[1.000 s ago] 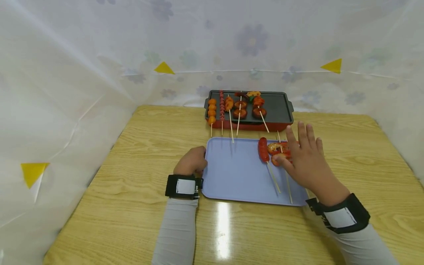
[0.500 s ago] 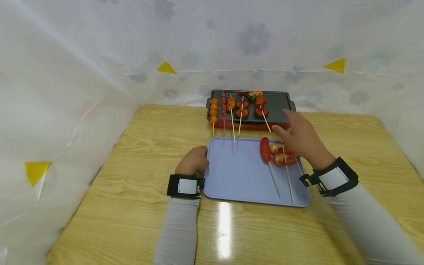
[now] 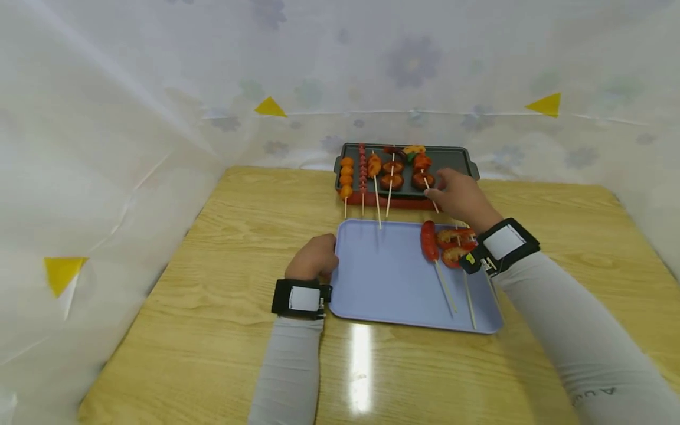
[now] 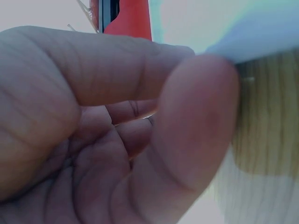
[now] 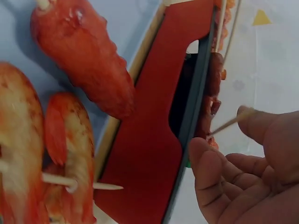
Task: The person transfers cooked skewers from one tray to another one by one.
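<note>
At the left edge of the lavender tray (image 3: 382, 277), my left hand (image 3: 312, 257) grips the rim with curled fingers and thumb; in the left wrist view the thumb (image 4: 198, 121) lies near the index fingertip. My right hand (image 3: 461, 198) is over the front of the grill pan (image 3: 448, 156), at the stick of a mushroom-and-vegetable skewer (image 3: 423, 180). In the right wrist view that stick (image 5: 226, 125) runs between thumb and index finger, which stand apart. On the tray's right side lie a sausage skewer (image 3: 428, 241) and a shrimp skewer (image 3: 454, 256), partly hidden by the right wrist.
Other skewers lie on the pan: orange balls (image 3: 346, 177), a pink one (image 3: 363, 168), a browned piece (image 3: 374, 165) and mushroom slices (image 3: 392, 180). Some sticks overhang the pan's front. The wooden table (image 3: 223, 248) meets a pale floral sheet (image 3: 340, 65) behind.
My right hand has moved from above the shrimp skewer, forward and left, to the mushroom-and-vegetable skewer's stick on the pan. The left hand stays at the tray's edge.
</note>
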Tool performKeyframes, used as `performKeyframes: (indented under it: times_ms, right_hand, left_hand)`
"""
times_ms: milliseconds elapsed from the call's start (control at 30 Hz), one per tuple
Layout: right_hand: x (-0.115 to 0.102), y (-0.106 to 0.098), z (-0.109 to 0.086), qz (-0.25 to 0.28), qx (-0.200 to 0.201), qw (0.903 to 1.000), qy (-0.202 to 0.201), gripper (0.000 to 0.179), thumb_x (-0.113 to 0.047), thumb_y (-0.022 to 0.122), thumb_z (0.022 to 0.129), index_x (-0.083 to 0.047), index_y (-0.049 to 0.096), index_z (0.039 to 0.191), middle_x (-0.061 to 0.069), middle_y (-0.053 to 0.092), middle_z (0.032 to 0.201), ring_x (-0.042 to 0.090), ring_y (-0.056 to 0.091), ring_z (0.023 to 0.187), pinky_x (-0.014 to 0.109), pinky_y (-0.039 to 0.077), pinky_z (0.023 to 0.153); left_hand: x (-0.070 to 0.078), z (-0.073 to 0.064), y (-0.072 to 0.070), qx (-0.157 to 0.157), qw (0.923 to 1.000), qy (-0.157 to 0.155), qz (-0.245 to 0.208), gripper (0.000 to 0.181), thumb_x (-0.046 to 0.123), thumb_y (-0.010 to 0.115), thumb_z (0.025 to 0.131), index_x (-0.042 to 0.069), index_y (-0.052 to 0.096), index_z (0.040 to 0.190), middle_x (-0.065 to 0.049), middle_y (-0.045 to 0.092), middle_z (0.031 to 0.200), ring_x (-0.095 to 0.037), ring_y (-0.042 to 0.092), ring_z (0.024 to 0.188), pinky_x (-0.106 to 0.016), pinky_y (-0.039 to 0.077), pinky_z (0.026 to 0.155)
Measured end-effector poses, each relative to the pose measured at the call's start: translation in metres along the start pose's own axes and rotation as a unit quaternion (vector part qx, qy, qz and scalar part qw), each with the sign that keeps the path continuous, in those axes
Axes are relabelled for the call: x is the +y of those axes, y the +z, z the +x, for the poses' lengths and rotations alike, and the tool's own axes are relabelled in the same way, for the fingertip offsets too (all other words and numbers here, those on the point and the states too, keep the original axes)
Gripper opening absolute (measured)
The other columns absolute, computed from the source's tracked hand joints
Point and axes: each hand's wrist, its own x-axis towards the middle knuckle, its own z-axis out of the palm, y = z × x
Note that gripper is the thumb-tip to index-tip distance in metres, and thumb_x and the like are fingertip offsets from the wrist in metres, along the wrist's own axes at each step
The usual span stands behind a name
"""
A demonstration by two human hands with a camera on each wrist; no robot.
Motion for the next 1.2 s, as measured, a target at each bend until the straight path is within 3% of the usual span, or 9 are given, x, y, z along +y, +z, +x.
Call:
performKeyframes:
  times_ms: [100,267,500,767,967,1200]
  right_hand:
    - [0.001,0.005,0.002,-0.009,0.013,0.9999,-0.003,0.052,-0.020,0.054,0.101,0.008,0.041,0.142,0.023,0.063,0.104,0.031,0.059,0.076,0.045,0.046,0.070]
    - [0.001,0.006,0.002,-0.004,0.021,0.9998,0.002,0.036,-0.013,0.053,0.100,0.011,0.055,0.126,0.027,0.062,0.106,0.035,0.059,0.084,0.048,0.047,0.074]
    - [0.003,0.010,-0.002,0.089,-0.038,0.9942,0.048,0.027,-0.012,0.052,0.101,0.008,0.053,0.120,0.019,0.057,0.098,0.026,0.059,0.075,0.038,0.050,0.065]
    - [0.009,0.014,-0.001,0.143,-0.062,0.9860,0.058,0.019,-0.008,0.049,0.101,0.006,0.047,0.113,0.016,0.051,0.097,0.020,0.054,0.073,0.032,0.049,0.062]
    - [0.008,0.018,0.001,0.136,-0.066,0.9863,0.065,0.018,-0.006,0.048,0.100,0.008,0.046,0.112,0.020,0.055,0.097,0.020,0.063,0.069,0.039,0.057,0.066]
    - [0.011,0.025,0.002,0.099,-0.052,0.9926,0.048,0.018,-0.006,0.047,0.099,0.007,0.045,0.111,0.021,0.058,0.089,0.022,0.065,0.065,0.037,0.057,0.060]
  left_hand:
    - [0.000,0.000,0.001,-0.002,1.0000,-0.002,0.003,0.034,-0.010,0.056,0.081,0.000,0.060,0.113,-0.012,0.062,0.096,-0.026,0.060,0.077,-0.032,0.050,0.056]
    - [0.001,0.001,0.001,0.003,0.9999,-0.003,0.014,0.034,-0.011,0.057,0.079,0.001,0.060,0.111,-0.011,0.062,0.097,-0.026,0.059,0.078,-0.032,0.050,0.057]
    - [0.000,0.001,0.001,0.003,0.9999,-0.004,0.015,0.033,-0.012,0.058,0.079,0.000,0.059,0.109,-0.012,0.061,0.096,-0.026,0.059,0.077,-0.032,0.049,0.056]
    - [0.002,-0.001,0.000,0.003,1.0000,-0.003,0.005,0.027,-0.011,0.056,0.081,0.000,0.059,0.106,-0.012,0.061,0.091,-0.026,0.060,0.070,-0.032,0.050,0.052]
    - [0.002,-0.001,0.000,0.000,0.9999,-0.003,0.011,0.028,-0.009,0.057,0.084,0.000,0.059,0.111,-0.013,0.061,0.095,-0.026,0.060,0.072,-0.032,0.050,0.054]
    - [0.002,-0.001,0.000,-0.005,1.0000,-0.006,0.001,0.029,-0.008,0.055,0.087,-0.001,0.057,0.116,-0.014,0.061,0.099,-0.025,0.060,0.071,-0.032,0.051,0.054]
